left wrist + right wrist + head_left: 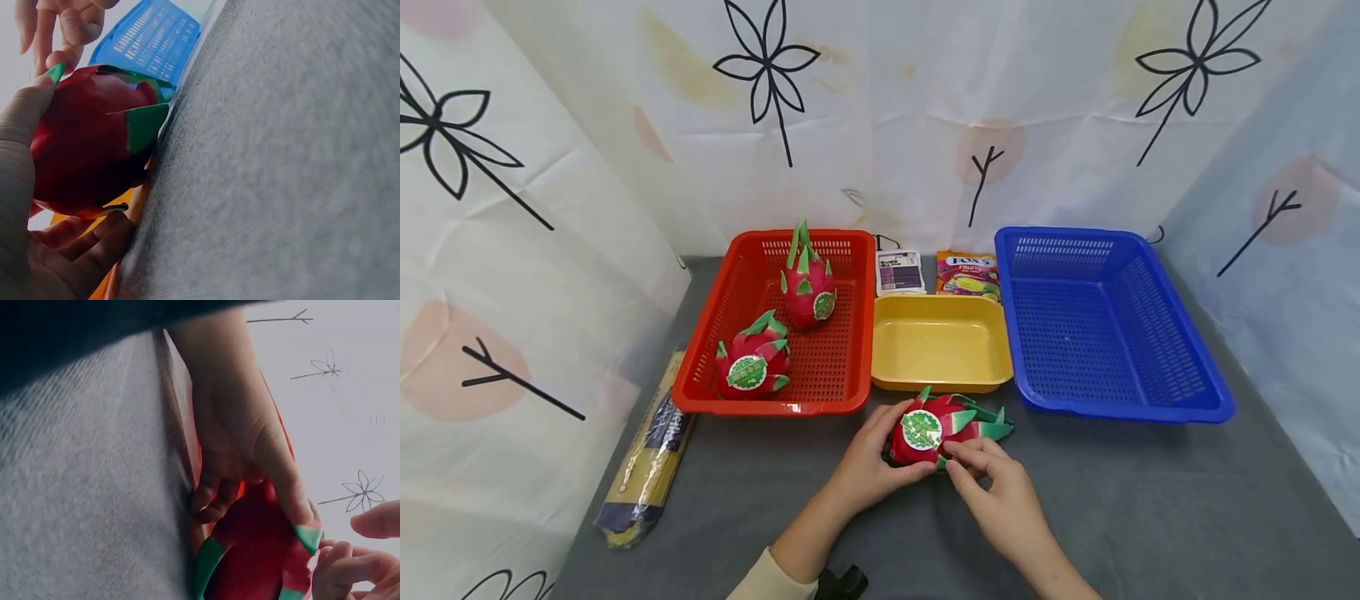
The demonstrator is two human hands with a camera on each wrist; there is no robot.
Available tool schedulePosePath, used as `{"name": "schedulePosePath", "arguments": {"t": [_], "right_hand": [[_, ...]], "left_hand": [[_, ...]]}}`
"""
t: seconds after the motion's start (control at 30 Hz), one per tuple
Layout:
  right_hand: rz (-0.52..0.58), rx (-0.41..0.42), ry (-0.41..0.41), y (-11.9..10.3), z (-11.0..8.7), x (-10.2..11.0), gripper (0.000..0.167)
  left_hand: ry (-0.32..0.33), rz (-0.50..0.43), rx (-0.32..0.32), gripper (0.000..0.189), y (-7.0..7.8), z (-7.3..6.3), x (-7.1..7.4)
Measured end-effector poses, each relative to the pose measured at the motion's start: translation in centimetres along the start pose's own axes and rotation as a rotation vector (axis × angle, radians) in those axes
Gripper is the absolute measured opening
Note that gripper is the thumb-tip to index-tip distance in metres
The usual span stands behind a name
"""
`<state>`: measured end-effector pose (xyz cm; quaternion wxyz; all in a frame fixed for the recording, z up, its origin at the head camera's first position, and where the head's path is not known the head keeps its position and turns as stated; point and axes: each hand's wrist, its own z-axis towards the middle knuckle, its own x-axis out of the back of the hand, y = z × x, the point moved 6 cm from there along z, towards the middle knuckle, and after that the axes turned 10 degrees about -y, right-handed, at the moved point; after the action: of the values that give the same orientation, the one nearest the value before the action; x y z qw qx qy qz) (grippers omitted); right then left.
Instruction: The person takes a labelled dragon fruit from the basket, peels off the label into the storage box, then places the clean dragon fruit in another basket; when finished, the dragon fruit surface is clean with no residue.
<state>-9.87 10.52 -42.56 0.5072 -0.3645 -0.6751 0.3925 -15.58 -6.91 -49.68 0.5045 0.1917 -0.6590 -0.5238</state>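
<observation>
A red dragon fruit (951,429) with green-tipped scales and a round green-and-white sticker lies on its side at the front of the table, its leafy end to the right. My left hand (876,458) grips its left end, fingers behind and thumb in front. In the left wrist view the thumb lies beside a green scale tip (55,73) of the dragon fruit. My right hand (996,492) is at the fruit's near side, fingertips bent right by the sticker and that scale. The right wrist view shows a gap between two of its fingers (350,569), with nothing in it.
Two more dragon fruits (808,287) sit in the red basket (842,406). A yellow tray (940,385) stands between it and a blue basket (1127,412). Behind the tray are a candy packet (967,275) and a white package (900,272). A long yellow packet (647,467) lies far left.
</observation>
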Motion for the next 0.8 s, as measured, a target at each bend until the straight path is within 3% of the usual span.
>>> {"name": "schedulePosePath", "arguments": {"t": [0.17, 0.37, 0.6, 0.8], "right_hand": [[0.105, -0.038, -0.029, 0.2, 0.2, -0.2, 0.027], [0.234, -0.151, -0.011, 1.2, 1.1, -0.2, 0.021], [0.133, -0.122, 0.087, 1.5, 2.1, 0.0, 0.017], [0.179, -0.107, 0.088, 1.2, 2.4, -0.3, 0.014]], "left_hand": [[0.009, 0.029, -0.008, 0.086, 0.4, 0.0, 0.0], [0.013, 0.039, -0.017, 0.086, 0.4, 0.0, 0.0], [0.005, 0.064, -0.009, 0.086, 0.3, -0.2, -0.1], [0.003, 0.062, -0.027, 0.085, 0.4, -0.1, -0.1]]}}
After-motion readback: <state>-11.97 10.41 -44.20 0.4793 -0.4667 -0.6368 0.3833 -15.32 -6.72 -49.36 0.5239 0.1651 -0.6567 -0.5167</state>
